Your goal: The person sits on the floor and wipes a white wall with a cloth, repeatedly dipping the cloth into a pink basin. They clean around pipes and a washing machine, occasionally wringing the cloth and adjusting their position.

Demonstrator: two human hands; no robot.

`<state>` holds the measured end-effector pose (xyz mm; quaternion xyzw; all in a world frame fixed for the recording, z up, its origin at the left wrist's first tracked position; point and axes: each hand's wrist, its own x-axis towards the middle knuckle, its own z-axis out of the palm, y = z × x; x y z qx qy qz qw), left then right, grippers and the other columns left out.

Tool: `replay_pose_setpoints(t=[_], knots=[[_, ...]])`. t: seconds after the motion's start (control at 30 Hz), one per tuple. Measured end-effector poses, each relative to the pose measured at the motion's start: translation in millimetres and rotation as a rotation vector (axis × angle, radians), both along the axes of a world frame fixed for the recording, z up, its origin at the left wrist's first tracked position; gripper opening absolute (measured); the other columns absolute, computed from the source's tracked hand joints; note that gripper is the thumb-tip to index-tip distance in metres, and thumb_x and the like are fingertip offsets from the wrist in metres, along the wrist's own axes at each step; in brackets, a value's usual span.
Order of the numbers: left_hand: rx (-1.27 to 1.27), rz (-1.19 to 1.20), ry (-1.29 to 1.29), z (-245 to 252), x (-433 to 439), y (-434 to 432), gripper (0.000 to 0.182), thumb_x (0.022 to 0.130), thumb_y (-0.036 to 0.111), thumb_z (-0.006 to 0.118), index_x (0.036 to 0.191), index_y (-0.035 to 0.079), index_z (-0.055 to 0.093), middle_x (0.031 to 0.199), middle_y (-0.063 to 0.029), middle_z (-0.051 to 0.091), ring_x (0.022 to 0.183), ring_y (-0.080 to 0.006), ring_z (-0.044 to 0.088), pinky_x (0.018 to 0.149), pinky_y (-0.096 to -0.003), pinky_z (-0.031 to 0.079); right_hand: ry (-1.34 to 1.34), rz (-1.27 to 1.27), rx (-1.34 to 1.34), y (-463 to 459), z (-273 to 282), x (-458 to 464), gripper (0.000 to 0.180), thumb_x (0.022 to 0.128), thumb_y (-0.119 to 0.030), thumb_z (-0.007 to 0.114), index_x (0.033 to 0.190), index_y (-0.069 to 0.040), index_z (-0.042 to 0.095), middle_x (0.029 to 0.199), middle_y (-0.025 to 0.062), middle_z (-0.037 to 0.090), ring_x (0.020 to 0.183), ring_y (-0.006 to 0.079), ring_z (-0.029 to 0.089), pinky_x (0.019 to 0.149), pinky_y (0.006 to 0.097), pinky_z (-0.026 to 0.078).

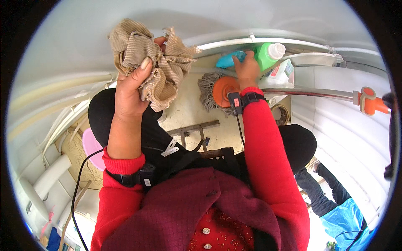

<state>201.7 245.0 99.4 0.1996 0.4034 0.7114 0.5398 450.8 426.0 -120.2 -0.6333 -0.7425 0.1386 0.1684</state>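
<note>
My left hand point(133, 88) is raised on the left, gripping a bunched beige striped cloth point(135, 47) with frayed edges between thumb and fingers. Low by the wall, my right hand point(248, 70) closes on one end of a blue bottle point(226, 60), its thumb across the near side; part of the bottle is hidden by the hand. Just right of those fingers stands a green bottle point(264, 58) with a white cap. Below the right hand lies a mop's orange head point(223, 91) with grey strands point(205, 92).
The mop's metal pole point(311, 91) runs right. Beside the green bottle are a white packet point(284, 75) and a white basin point(311, 59). A tape roll point(286, 113), metal frame point(194, 128) and pink plastic object point(90, 144) sit lower. Another person's legs point(317, 188) show at right.
</note>
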Motion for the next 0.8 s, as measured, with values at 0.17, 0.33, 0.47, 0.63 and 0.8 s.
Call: replay_pose_setpoints(t=[0.17, 0.33, 0.47, 0.63, 0.8], knots=[[0.040, -0.023, 0.009, 2, 2, 4, 0.049, 0.091, 0.011, 0.061, 0.136, -0.001, 0.046, 0.133, -0.0177, 0.055, 0.124, -0.0281, 0.053, 0.105, -0.0433, 0.043, 0.017, 0.029, -0.032, 6, 9, -10, 0.057, 0.076, -0.035, 0.078, 0.115, -0.004, 0.050, 0.097, 0.0232, 0.066, 0.090, 0.0410, 0.066, 0.072, 0.0494, 0.053], [0.023, -0.012, 0.050, 5, 0, 8, 0.047, 0.091, 0.012, 0.062, 0.133, -0.001, 0.049, 0.130, -0.0145, 0.057, 0.120, -0.0249, 0.055, 0.102, -0.0401, 0.046, 0.054, 0.190, -0.049, -16, 47, 0, 0.056, 0.081, -0.026, 0.073, 0.127, -0.003, 0.050, 0.100, 0.0227, 0.066, 0.092, 0.0417, 0.065, 0.076, 0.0489, 0.053], [-0.004, -0.021, 0.084, 4, 0, 12, 0.043, 0.092, 0.014, 0.062, 0.130, -0.002, 0.052, 0.126, -0.0129, 0.060, 0.113, -0.0236, 0.060, 0.097, -0.0373, 0.049, 0.123, 0.391, -0.191, -40, 108, 18, 0.041, 0.083, -0.022, 0.071, 0.118, -0.004, 0.060, 0.092, 0.0201, 0.067, 0.088, 0.0389, 0.065, 0.075, 0.0455, 0.053], [0.012, -0.053, 0.114, 4, 14, 18, 0.044, 0.092, 0.016, 0.062, 0.131, -0.003, 0.052, 0.125, -0.0132, 0.060, 0.112, -0.0242, 0.060, 0.097, -0.0374, 0.049, 0.506, 0.387, -0.109, -80, 190, 64, 0.038, 0.083, -0.021, 0.071, 0.116, -0.005, 0.063, 0.090, 0.0180, 0.068, 0.074, 0.0343, 0.064, 0.069, 0.0392, 0.052], [0.138, -0.089, 0.083, 26, 49, 5, 0.044, 0.093, 0.017, 0.060, 0.131, -0.004, 0.051, 0.127, -0.0140, 0.059, 0.114, -0.0251, 0.059, 0.097, -0.0389, 0.049, 0.495, 0.400, 0.034, -136, 228, 144, 0.034, 0.084, -0.019, 0.070, 0.114, -0.005, 0.063, 0.089, 0.0169, 0.068, 0.073, 0.0319, 0.066, 0.066, 0.0374, 0.052]])
